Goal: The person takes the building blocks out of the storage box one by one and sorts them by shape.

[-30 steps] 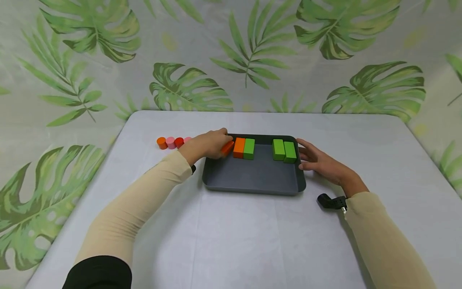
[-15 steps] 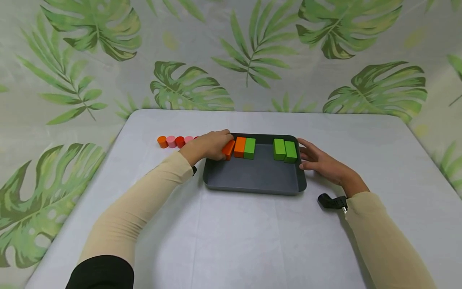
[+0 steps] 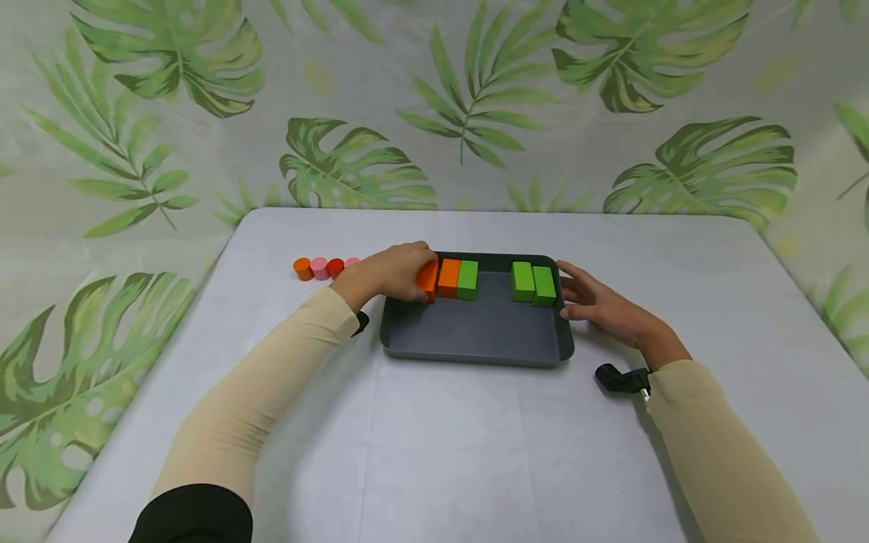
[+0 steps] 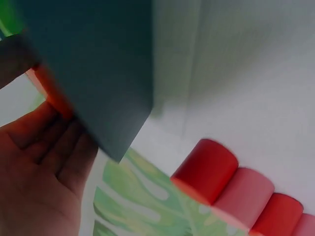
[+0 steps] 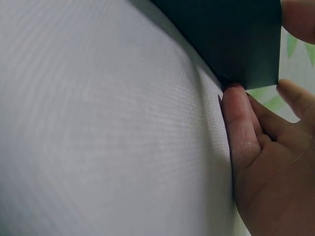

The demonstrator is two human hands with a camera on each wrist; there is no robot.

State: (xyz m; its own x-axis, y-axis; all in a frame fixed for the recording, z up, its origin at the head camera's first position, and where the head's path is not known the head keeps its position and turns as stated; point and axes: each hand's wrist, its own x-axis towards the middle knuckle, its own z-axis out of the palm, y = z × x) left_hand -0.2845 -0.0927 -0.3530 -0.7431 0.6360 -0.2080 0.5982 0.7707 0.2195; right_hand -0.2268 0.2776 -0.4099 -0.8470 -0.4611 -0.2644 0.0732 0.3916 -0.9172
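Note:
My left hand [image 3: 400, 273] reaches over the left wall of a grey tray [image 3: 475, 335] and grips an orange block [image 3: 428, 280] at the tray's back left. Beside that block stand another orange block [image 3: 449, 277] and a green block [image 3: 468, 280], these two touching. Two more green blocks [image 3: 522, 282] sit side by side at the back right of the tray. My right hand [image 3: 604, 303] lies against the tray's right end, its fingertips touching the wall [image 5: 246, 44] in the right wrist view. In the left wrist view, the tray wall hides most of the gripped orange block [image 4: 51, 93].
Left of the tray, a row of cylinders stands on the white table: an orange cylinder [image 3: 303, 268], a pink cylinder [image 3: 320, 268], a red cylinder [image 3: 336, 267] and more, partly behind the left hand. A leaf-patterned cloth [image 3: 366, 162] hangs behind the table.
The orange block in my left hand has gone from tilted to more upright, near the other orange block. My right hand and the tray stay put.

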